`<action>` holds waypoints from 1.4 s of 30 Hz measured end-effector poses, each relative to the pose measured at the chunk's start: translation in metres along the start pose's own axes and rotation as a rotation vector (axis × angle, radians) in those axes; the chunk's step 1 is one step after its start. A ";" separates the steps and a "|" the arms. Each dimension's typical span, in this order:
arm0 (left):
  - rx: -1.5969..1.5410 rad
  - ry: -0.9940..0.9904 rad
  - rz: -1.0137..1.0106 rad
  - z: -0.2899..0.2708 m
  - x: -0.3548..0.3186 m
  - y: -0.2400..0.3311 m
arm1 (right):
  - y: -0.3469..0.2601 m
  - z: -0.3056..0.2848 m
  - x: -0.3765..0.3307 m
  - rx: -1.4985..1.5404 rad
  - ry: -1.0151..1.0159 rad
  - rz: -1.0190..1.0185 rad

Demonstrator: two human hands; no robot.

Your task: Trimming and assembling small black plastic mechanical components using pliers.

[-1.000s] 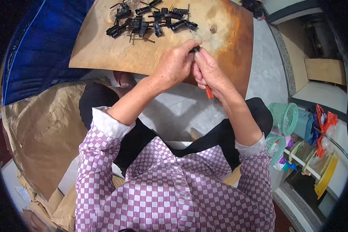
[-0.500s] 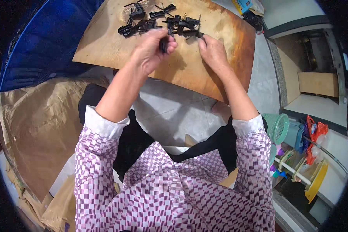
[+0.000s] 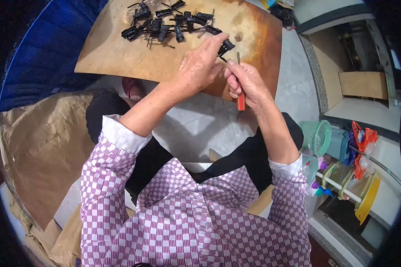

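Note:
My left hand [image 3: 200, 64] is closed on a black plastic part [image 3: 226, 47] that has a thin rod, held over the right half of the wooden board [image 3: 120, 58]. Just right of it, my right hand [image 3: 249, 84] grips a red-handled screwdriver [image 3: 241, 101]. Its slim metal shaft [image 3: 238, 58] points away from me, past the thumb. The fingertips of both hands are close together by the rod; whether the right ones touch it I cannot tell. Several similar black parts [image 3: 156, 26] with thin rods lie in a loose cluster at the far side of the board.
Blue fabric [image 3: 35, 62] hangs at the left, above crumpled brown paper [image 3: 44, 142]. To the right stand a green basket [image 3: 316, 135], a red plastic bag [image 3: 364, 147] and a yellow-rimmed item [image 3: 369, 198]. An open cabinet [image 3: 363, 84] holds a cardboard-coloured box. My knees are below the board.
My left hand has moved right with a black part. My right hand has drawn nearer to me, and the red-handled screwdriver now shows in it. The view has shifted slightly.

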State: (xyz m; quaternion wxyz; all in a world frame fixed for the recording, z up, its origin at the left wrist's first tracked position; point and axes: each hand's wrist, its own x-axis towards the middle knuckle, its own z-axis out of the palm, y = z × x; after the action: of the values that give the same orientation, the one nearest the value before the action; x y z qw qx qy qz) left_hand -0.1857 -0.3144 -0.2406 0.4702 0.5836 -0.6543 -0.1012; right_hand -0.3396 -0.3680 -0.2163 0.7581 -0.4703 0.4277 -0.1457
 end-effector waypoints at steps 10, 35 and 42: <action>0.199 -0.196 0.008 0.001 -0.003 0.005 | 0.010 -0.004 -0.005 0.083 -0.067 0.022; -0.412 -0.240 -0.313 -0.001 -0.004 0.001 | 0.011 -0.004 0.000 -0.668 0.003 -0.531; -0.246 -0.228 -0.207 -0.002 -0.004 0.003 | 0.015 -0.001 0.003 -0.711 0.023 -0.489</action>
State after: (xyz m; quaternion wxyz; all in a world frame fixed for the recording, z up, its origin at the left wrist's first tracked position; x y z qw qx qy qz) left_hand -0.1869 -0.3094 -0.2393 0.4477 0.5706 -0.6226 -0.2938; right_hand -0.3414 -0.3630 -0.2311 0.4872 -0.7882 0.3355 -0.1698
